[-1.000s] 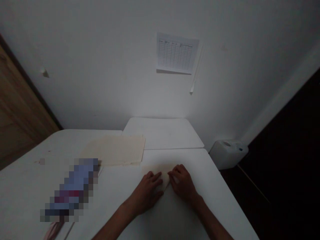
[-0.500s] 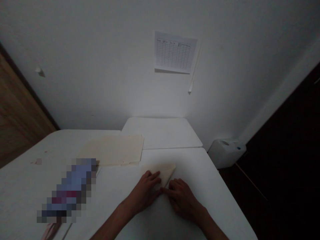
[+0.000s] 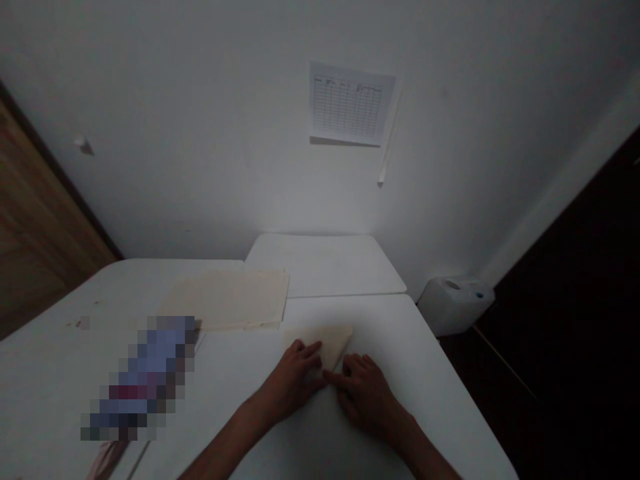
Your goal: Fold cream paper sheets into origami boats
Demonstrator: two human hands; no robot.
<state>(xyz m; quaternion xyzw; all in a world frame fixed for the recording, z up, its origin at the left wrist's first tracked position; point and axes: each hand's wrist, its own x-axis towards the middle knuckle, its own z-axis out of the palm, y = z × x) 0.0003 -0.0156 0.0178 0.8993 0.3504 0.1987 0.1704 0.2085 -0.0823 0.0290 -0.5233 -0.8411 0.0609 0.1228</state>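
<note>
A small cream sheet of paper (image 3: 336,343), folded to a pointed shape, lies on the white table (image 3: 400,360) in front of me. My left hand (image 3: 300,377) rests on its left part, fingers apart and stretched over the paper, thumb toward its near tip. My right hand (image 3: 363,393) is at the near right edge. Its index finger reaches to the near tip and touches it, while the other fingers are curled in. The right thumb is mostly hidden, and the left hand covers part of the sheet.
Larger cream sheets (image 3: 235,300) lie flat at the back left. A blurred-out blue item (image 3: 150,373) sits left of my hands. The wall (image 3: 200,133) behind bears a printed table sheet (image 3: 350,103). A white plastic container (image 3: 455,303) stands beyond the right table edge.
The view has shifted very slightly. Both hands stay at the paper, with the right hand's curled fingers a little farther right of its edge.
</note>
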